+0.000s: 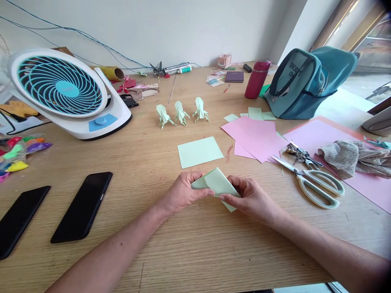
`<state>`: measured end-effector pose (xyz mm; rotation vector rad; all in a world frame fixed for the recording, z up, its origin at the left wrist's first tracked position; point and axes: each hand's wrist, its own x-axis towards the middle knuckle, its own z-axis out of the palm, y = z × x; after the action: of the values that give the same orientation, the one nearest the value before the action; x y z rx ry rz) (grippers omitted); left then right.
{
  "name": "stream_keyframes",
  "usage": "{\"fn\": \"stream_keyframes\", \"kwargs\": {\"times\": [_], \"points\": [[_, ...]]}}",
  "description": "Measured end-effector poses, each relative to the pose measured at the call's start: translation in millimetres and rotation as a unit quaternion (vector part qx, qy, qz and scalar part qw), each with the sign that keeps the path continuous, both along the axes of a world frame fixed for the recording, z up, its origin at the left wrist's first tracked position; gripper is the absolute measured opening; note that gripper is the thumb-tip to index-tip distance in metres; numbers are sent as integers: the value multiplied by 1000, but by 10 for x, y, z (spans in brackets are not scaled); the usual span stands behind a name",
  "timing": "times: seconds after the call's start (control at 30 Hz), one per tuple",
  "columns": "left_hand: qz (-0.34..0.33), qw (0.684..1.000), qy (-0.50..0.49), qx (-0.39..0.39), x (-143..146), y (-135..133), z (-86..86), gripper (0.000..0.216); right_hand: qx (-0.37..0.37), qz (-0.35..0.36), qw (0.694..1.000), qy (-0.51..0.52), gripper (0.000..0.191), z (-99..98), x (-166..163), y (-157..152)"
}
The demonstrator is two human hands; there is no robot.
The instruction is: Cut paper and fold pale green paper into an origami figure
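Observation:
Both my hands hold a partly folded pale green paper just above the wooden table. My left hand pinches its left side, fingers closed. My right hand grips the right side, thumb on top. A flat pale green square sheet lies just beyond my hands. Three finished pale green folded paper figures stand in a row farther back.
Scissors and keys lie to the right on pink paper sheets. Two black phones lie at left. A white and teal fan, a red bottle, a teal bag and a crumpled cloth stand around.

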<state>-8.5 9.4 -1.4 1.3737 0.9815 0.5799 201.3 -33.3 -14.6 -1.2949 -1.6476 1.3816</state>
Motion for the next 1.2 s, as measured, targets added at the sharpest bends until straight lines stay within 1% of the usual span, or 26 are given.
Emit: {"fn": "stream_keyframes", "kwargs": {"times": [0.13, 0.27, 0.37, 0.5, 0.57, 0.63, 0.7, 0.77, 0.8, 0.87, 0.9, 0.97, 1.03, 1.1, 1.2], "points": [[18, 1000, -7, 7, -14, 15, -10, 39, -17, 7, 999, -30, 23, 22, 6, -1], [-11, 1000, -19, -2, -30, 47, -11, 36, -24, -11, 999, -37, 26, 33, 14, -7], [-3, 1000, -15, 5, -36, 56, -5, 35, -29, -18, 999, -23, 27, 47, 15, 1], [17, 999, -24, 15, -45, 68, -3, 40, -33, -43, 998, 9, 34, 50, 2, 11], [7, 1000, -20, 13, -50, 78, 1, 41, -26, -53, 998, 7, 37, 38, -4, 2], [-11, 1000, -23, 11, -53, 82, 9, 40, 1, -57, 998, -10, 38, 24, -6, -17], [-24, 999, -27, 30, -50, 72, 20, 34, 45, -63, 996, -37, 36, 14, -3, -39], [-18, 996, -17, 85, -43, 46, 33, 23, 75, -66, 994, -46, 31, 12, 1, -51], [-9, 992, -8, 123, -41, 30, 40, 22, 77, -67, 994, -36, 28, 13, 3, -48], [10, 976, 4, 217, -42, -2, 58, 23, 65, -79, 995, 17, 22, 16, 5, -21], [20, 963, 6, 269, -46, -15, 68, 21, 55, -93, 993, 56, 21, 18, 7, 2], [44, 926, 10, 374, -62, -34, 85, 13, 29, -132, 982, 128, 25, 26, 13, 51], [70, 881, 22, 467, -89, -43, 90, 12, -11, -154, 973, 172, 30, 41, 22, 82], [84, 839, 43, 536, -121, -44, 77, 16, -60, -126, 972, 190, 33, 64, 28, 76], [57, 780, 100, 616, -158, -42, 33, 18, -92, -30, 968, 232, 38, 91, 24, 15]]}}
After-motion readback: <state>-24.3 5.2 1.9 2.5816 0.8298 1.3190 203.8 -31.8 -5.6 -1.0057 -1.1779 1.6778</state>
